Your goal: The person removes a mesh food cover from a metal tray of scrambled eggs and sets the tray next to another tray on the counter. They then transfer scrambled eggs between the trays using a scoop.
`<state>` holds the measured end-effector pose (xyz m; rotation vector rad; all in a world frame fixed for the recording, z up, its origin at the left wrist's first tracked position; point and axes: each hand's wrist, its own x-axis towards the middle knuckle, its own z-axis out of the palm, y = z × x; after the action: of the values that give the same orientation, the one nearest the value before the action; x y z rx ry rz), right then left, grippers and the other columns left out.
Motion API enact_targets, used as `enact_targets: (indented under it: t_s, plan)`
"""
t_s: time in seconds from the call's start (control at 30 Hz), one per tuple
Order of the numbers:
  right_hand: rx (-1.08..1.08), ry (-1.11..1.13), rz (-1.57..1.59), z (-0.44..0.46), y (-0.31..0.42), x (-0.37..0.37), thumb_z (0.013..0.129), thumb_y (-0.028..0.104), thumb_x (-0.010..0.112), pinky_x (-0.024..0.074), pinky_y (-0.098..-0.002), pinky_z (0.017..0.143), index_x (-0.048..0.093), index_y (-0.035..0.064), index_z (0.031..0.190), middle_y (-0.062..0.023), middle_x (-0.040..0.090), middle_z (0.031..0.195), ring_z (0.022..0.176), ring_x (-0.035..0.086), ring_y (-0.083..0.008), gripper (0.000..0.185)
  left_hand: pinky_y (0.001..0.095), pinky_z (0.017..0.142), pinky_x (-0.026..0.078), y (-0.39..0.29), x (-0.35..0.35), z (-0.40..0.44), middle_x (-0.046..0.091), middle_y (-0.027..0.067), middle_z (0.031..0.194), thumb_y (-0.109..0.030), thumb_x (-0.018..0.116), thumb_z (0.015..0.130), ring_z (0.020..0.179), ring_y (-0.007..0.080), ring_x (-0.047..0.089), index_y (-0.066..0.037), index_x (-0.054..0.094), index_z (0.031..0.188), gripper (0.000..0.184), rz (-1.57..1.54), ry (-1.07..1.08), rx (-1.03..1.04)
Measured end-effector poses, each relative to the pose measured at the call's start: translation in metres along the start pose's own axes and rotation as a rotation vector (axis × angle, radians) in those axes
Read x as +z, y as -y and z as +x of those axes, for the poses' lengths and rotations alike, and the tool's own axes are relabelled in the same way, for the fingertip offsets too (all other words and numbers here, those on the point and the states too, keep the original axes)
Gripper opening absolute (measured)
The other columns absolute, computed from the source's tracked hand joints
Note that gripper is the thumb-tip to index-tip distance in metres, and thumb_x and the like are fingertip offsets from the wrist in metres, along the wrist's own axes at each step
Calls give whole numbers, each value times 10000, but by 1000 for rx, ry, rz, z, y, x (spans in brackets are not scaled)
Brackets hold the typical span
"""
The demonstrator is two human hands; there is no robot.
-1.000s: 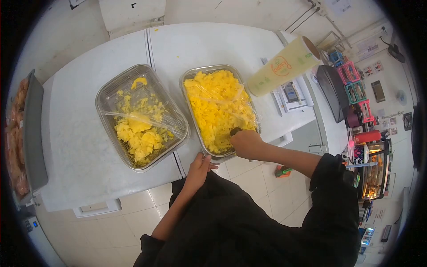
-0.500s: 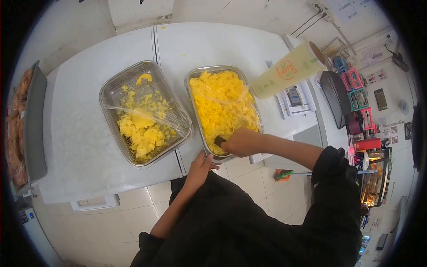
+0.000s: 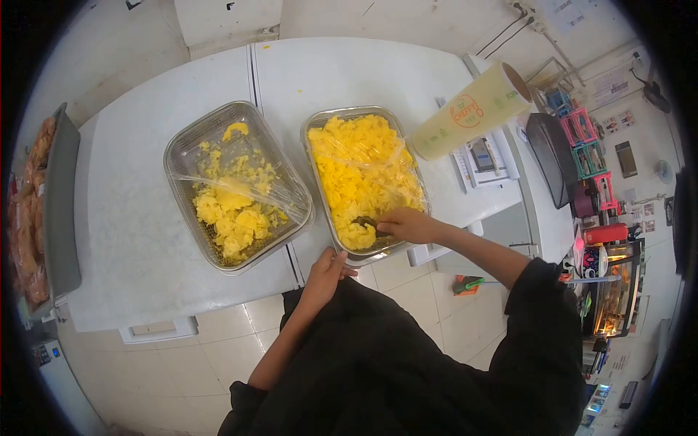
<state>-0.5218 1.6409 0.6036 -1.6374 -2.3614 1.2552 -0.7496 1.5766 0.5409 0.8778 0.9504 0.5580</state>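
At a white table (image 3: 138,218), you are closing your right hand (image 3: 406,224) around a dark utensil (image 3: 366,222), whose far end is resting among fluffy yellow food (image 3: 363,156). That food is filling a metal tray (image 3: 372,256), which is standing at the table's near edge, directly in front of you, with clear film lying across part of its contents. Your left hand (image 3: 326,275) is touching the tray's near left corner, thumb at the rim; whether its fingers are gripping underneath, one cannot tell. Your two hands are working apart, both at the same tray.

Just to the left, a second metal tray (image 3: 211,122) is sitting at a slant, holding a smaller heap of yellow food (image 3: 233,218) under a twisted band of film. Beyond the full tray, a large printed roll (image 3: 472,112) is leaning toward the right, papers (image 3: 482,163) lying beside it. At far left, a gray bin (image 3: 65,211) is holding wrapped brownish goods (image 3: 29,218).
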Motion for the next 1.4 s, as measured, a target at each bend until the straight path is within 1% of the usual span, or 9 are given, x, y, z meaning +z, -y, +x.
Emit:
enact_targets:
  t_s: [0.3,0.47,0.63,0.8,0.97,1.07,1.17,1.27,1.4]
  plan:
    - [421,-7,813,-38,-5,-26,919,284,437,308,-181,470,537,52,819,40,424,658,541,360,-40,272,290,797,392,1,-17,-36,574,123,1037,-350,361,933,962,187,564,-34,394,1131,374,-153,-75,-45]
    - [295,-63,817,-40,26,-43,925,282,428,261,-167,445,487,74,754,52,398,651,517,319,-20,276,324,838,374,19,-53,-67,549,125,1117,-345,389,914,1004,207,543,-68,310,1215,416,-299,-328,-115]
    - [229,-24,837,-8,88,-40,918,244,425,251,-153,438,511,54,837,64,390,649,511,320,-15,224,366,880,361,9,-73,-85,476,137,1215,-340,458,871,1087,241,490,-81,217,1258,525,-440,-726,90]
    - [80,245,904,70,141,5,917,289,413,276,-180,427,546,90,874,46,444,661,512,355,-33,244,369,876,367,-8,-83,-86,389,152,1244,-322,496,851,1106,255,478,-61,175,1280,596,-425,-863,129]
    - [177,287,754,155,170,65,915,300,424,294,-221,435,518,68,873,3,432,598,496,384,-67,253,336,798,411,-6,-91,-81,317,136,1239,-280,533,859,997,263,560,-55,180,1268,585,-465,-803,200]
    - [-260,-460,276,184,185,86,807,118,468,416,-433,545,525,9,783,-244,560,686,652,537,-393,125,318,759,430,-10,-90,-79,269,134,1246,-244,512,883,951,252,583,-48,191,1222,506,-492,-815,240]
    - [-95,-414,-101,179,215,76,810,95,463,467,-355,592,508,-24,892,-183,541,729,717,565,-242,151,319,746,440,-7,-92,-74,251,143,1233,-243,486,899,918,245,592,-36,187,1192,467,-486,-821,235]
    - [-107,-705,-587,201,205,106,744,45,501,491,-333,609,507,-70,985,-158,539,768,764,551,-272,267,322,747,440,-5,-92,-74,263,147,1212,-243,491,897,906,248,596,-22,186,1188,476,-477,-832,218]
    - [-170,-752,-606,189,200,101,708,19,519,498,-305,598,481,-81,1089,-145,534,814,746,543,-276,396,347,784,441,-4,-95,-74,277,148,1186,-240,498,893,957,260,554,-10,195,1174,473,-474,-829,242]
